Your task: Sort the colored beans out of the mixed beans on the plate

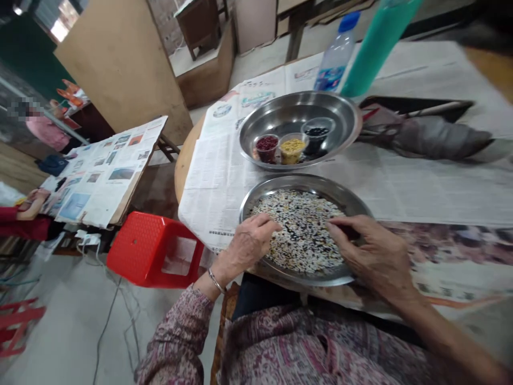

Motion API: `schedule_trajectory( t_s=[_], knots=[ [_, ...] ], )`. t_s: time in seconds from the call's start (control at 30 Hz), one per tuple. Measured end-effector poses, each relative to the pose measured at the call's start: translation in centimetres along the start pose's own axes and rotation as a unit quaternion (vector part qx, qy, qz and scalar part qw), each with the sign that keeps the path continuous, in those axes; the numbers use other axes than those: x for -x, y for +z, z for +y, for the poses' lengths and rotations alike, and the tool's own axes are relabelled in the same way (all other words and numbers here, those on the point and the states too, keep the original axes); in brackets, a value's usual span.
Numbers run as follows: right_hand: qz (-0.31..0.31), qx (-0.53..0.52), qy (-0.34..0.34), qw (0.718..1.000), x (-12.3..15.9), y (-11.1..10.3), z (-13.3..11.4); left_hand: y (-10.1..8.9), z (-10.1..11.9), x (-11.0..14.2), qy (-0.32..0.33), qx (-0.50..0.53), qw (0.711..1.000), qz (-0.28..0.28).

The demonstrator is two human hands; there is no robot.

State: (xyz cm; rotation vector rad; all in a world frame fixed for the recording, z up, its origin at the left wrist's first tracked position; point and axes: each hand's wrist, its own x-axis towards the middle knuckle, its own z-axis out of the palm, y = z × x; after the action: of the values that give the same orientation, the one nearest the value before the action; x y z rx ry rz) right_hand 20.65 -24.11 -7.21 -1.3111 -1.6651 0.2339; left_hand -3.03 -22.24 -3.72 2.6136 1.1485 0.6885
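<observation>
Two hands: the left hand (254, 240) at the left side of the near tray (355, 202), the right hand (372, 248) at its right side, with a stretch of grain between them.
Left fingers: curled and drawn close together over the grain; whether anything is pinched in them, I cannot tell.
Right fingers: bent toward the thumb, the gap narrow; I cannot tell whether a grain sits between the tips.
Grain mix (300, 230): mostly pale grains with black and some yellow pieces, spread across the near tray.
Left wrist: a metal bracelet (216, 280), just beyond a patterned sleeve (180, 326).
Far tray (288, 109): just behind the near one, with three clear cups standing in it.
Cups: a cup of dark red pieces (267, 147), a cup of yellow pieces (292, 149) beside it, a cup of black pieces (316, 132) to the right.
Bench (184, 171): covered in newspaper (216, 182); it carries both trays.
Bottles: a blue-capped bottle (334, 59) and a green bottle (379, 51), behind the far tray.
Grey bundle (444, 140): right of the far tray.
Red stool (138, 246): on the floor, left of the bench.
Co-worker: a red sleeve (10, 222) at another paper-covered bench (116, 198), far left.
</observation>
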Motion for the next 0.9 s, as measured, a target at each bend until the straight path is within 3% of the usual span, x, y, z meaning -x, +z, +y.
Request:
schedule_trajectory(
  t_s=[0.2, 0.33, 0.43, 0.53, 0.73, 0.83, 0.9],
  knots=[
    [-0.128, 0.053, -0.134, 0.981, -0.2, -0.1, 0.3, 1.1, 0.2, 2.0, 0.008, 0.024, 0.991, 0.128],
    [-0.304, 0.029, -0.220, 0.926, -0.6, 0.7, -2.4, 2.1, -0.1, 2.4, 0.004, 0.052, 0.977, 0.206],
    [-0.395, 0.015, -0.252, 0.883, -1.1, 2.1, -3.7, 2.5, -0.4, 2.6, 0.001, 0.057, 0.975, 0.216],
    [-0.395, 0.066, -0.238, 0.885, -2.0, 2.6, -2.5, 2.5, -0.5, 2.6, 0.000, 0.057, 0.977, 0.204],
    [-0.257, 0.143, -0.107, 0.950, -5.4, 1.9, 2.3, 2.3, -0.3, 2.4, -0.005, 0.063, 0.974, 0.216],
    [-0.225, 0.182, -0.047, 0.956, -7.0, 3.4, 1.7, 2.4, -0.5, 2.4, -0.002, 0.070, 0.971, 0.227],
    [-0.249, 0.192, -0.040, 0.948, -7.6, 5.0, 0.1, 2.5, -0.7, 2.4, -0.002, 0.073, 0.971, 0.229]
  ],
)
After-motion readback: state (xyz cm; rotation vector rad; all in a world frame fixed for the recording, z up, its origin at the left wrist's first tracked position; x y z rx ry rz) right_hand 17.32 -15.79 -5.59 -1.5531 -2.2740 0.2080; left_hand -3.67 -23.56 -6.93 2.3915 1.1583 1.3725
